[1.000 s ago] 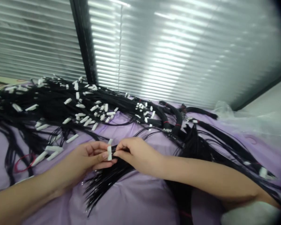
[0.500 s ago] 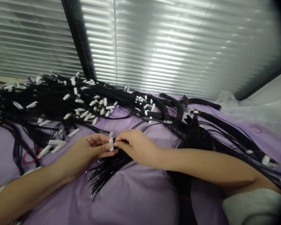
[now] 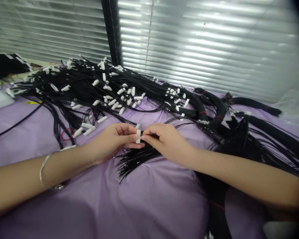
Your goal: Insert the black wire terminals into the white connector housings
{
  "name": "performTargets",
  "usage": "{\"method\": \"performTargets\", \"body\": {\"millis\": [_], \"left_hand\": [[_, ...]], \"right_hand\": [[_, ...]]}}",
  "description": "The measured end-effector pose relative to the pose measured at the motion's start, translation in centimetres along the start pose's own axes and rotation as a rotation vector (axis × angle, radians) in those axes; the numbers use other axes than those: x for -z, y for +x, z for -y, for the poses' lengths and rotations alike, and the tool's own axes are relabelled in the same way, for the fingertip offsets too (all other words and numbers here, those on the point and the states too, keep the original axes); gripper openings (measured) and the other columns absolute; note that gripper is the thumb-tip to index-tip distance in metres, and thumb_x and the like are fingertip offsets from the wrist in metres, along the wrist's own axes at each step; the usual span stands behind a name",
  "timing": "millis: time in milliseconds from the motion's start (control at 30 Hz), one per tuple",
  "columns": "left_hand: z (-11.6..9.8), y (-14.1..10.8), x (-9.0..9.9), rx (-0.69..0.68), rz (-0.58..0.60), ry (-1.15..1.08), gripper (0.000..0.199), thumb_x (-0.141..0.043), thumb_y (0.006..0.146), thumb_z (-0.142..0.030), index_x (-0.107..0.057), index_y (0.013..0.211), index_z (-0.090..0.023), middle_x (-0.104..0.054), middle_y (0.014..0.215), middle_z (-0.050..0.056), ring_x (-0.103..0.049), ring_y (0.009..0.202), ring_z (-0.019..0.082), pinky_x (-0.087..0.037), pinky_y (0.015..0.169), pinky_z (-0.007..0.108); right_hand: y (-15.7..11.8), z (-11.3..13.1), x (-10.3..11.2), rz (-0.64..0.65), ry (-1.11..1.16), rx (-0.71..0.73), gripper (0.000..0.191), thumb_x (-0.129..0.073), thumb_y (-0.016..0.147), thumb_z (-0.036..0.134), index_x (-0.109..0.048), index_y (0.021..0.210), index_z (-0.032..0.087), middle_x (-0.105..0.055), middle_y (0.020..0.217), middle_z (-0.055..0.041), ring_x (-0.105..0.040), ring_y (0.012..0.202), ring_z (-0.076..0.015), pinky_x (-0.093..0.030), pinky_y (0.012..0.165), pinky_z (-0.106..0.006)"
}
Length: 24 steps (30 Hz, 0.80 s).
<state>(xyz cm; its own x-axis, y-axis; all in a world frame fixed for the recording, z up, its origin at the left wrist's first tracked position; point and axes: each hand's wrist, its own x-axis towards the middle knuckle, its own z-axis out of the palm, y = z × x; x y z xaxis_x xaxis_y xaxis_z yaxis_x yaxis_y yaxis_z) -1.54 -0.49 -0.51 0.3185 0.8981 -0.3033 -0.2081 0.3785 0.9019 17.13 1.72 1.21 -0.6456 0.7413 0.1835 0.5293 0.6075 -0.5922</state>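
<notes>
My left hand [image 3: 121,136] pinches a small white plastic connector [image 3: 138,136] between thumb and fingers. Close against it on the right, my right hand [image 3: 168,139] is closed, its thumb and forefinger pinching a thin black wire at the connector's side; the wire's end is hidden. Below both hands a bundle of black wires [image 3: 132,162] with shiny metal tips fans out on the purple cloth [image 3: 144,199]. Left of my left hand lie several white connectors [image 3: 88,127] on black wires, and a red band [image 3: 68,134].
A large heap of black wires [image 3: 87,79] with white connectors lies along the back. Tied black bundles [image 3: 218,109] sit to the right, beside clear plastic [image 3: 295,106]. A white device [image 3: 0,100] stands at the left edge. Window blinds [image 3: 201,43] rise behind.
The view has turned to the left, so everything sits further right and slightly higher. Both hands keep the same pinch on the connector and wire.
</notes>
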Motion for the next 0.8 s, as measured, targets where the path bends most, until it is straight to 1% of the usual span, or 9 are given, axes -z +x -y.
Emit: {"method": "performTargets", "body": {"millis": [100,167,233,300,400,467,533,633,800], "left_hand": [[-0.3,-0.2,-0.3,-0.002,0.000,0.019,0.020,-0.081,0.066,-0.019,-0.064,0.075,-0.013,-0.069,0.072,0.001,-0.069,0.071,0.014,-0.058,0.072,0.023],[-0.5,-0.2,-0.5,-0.027,-0.028,0.063,0.016,-0.077,0.069,-0.014,-0.062,0.075,-0.013,-0.068,0.068,0.000,-0.067,0.064,0.011,-0.056,0.064,0.019],[-0.6,-0.1,-0.5,-0.061,-0.064,0.079,0.012,-0.072,0.073,-0.010,-0.061,0.076,-0.013,-0.066,0.064,-0.002,-0.064,0.058,0.008,-0.053,0.059,0.015],[-0.6,0.2,-0.3,-0.085,-0.080,0.063,0.009,-0.069,0.075,-0.010,-0.062,0.078,-0.013,-0.064,0.064,-0.003,-0.063,0.057,0.007,-0.051,0.058,0.014],[-0.3,0.6,0.2,-0.107,-0.079,0.056,0.010,-0.070,0.075,-0.011,-0.063,0.081,-0.014,-0.065,0.068,-0.003,-0.065,0.064,0.008,-0.052,0.064,0.016],[-0.1,0.7,0.3,-0.128,-0.084,0.066,0.010,-0.071,0.075,-0.012,-0.064,0.083,-0.014,-0.067,0.072,-0.002,-0.066,0.068,0.009,-0.053,0.069,0.018],[-0.2,0.8,0.3,-0.127,-0.084,0.090,0.009,-0.069,0.077,-0.012,-0.065,0.085,-0.014,-0.069,0.074,-0.001,-0.067,0.069,0.010,-0.054,0.070,0.019],[-0.4,0.7,0.0,-0.092,-0.098,0.133,0.005,-0.066,0.079,-0.011,-0.066,0.083,-0.013,-0.070,0.073,0.000,-0.067,0.064,0.009,-0.054,0.067,0.018],[-0.4,0.8,0.1,-0.077,-0.115,0.155,0.004,-0.064,0.080,-0.010,-0.064,0.084,-0.012,-0.069,0.073,0.000,-0.068,0.065,0.010,-0.054,0.066,0.017]], "right_hand": [[-0.4,0.5,0.3,0.002,-0.148,0.115,0.016,-0.052,0.088,0.017,-0.062,0.076,0.014,-0.062,0.071,0.0002,-0.052,0.065,-0.0099,-0.039,0.062,-0.023],[-0.9,1.1,0.5,-0.038,-0.337,0.221,0.014,-0.050,0.089,0.016,-0.063,0.084,0.013,-0.064,0.080,-0.0051,-0.055,0.075,-0.0149,-0.043,0.068,-0.028],[-1.5,1.8,0.7,-0.112,-0.546,0.304,0.020,-0.044,0.092,0.015,-0.063,0.090,0.012,-0.063,0.088,-0.0103,-0.055,0.085,-0.0207,-0.045,0.074,-0.034],[-2.0,2.3,0.7,-0.114,-0.655,0.323,0.026,-0.038,0.092,0.011,-0.064,0.089,0.013,-0.062,0.087,-0.0113,-0.054,0.087,-0.0226,-0.046,0.076,-0.037],[-2.3,2.1,0.2,0.060,-0.625,0.315,0.025,-0.040,0.091,0.009,-0.064,0.089,0.014,-0.061,0.084,-0.0087,-0.054,0.081,-0.0212,-0.048,0.075,-0.037],[-2.2,1.4,-0.4,0.132,-0.600,0.300,0.020,-0.044,0.090,0.010,-0.064,0.091,0.013,-0.061,0.086,-0.0081,-0.054,0.081,-0.0211,-0.049,0.076,-0.037],[-2.0,0.8,-0.8,0.137,-0.592,0.277,0.018,-0.047,0.089,0.010,-0.064,0.090,0.012,-0.060,0.088,-0.0084,-0.054,0.083,-0.0212,-0.050,0.077,-0.037],[-1.5,0.3,-1.1,0.140,-0.566,0.231,0.015,-0.050,0.088,0.010,-0.064,0.088,0.012,-0.056,0.088,-0.0079,-0.053,0.084,-0.0205,-0.050,0.077,-0.036],[-1.2,0.7,-0.8,0.165,-0.478,0.203,0.011,-0.053,0.088,0.015,-0.063,0.085,0.012,-0.057,0.087,-0.0076,-0.053,0.087,-0.0215,-0.049,0.082,-0.039]]}}
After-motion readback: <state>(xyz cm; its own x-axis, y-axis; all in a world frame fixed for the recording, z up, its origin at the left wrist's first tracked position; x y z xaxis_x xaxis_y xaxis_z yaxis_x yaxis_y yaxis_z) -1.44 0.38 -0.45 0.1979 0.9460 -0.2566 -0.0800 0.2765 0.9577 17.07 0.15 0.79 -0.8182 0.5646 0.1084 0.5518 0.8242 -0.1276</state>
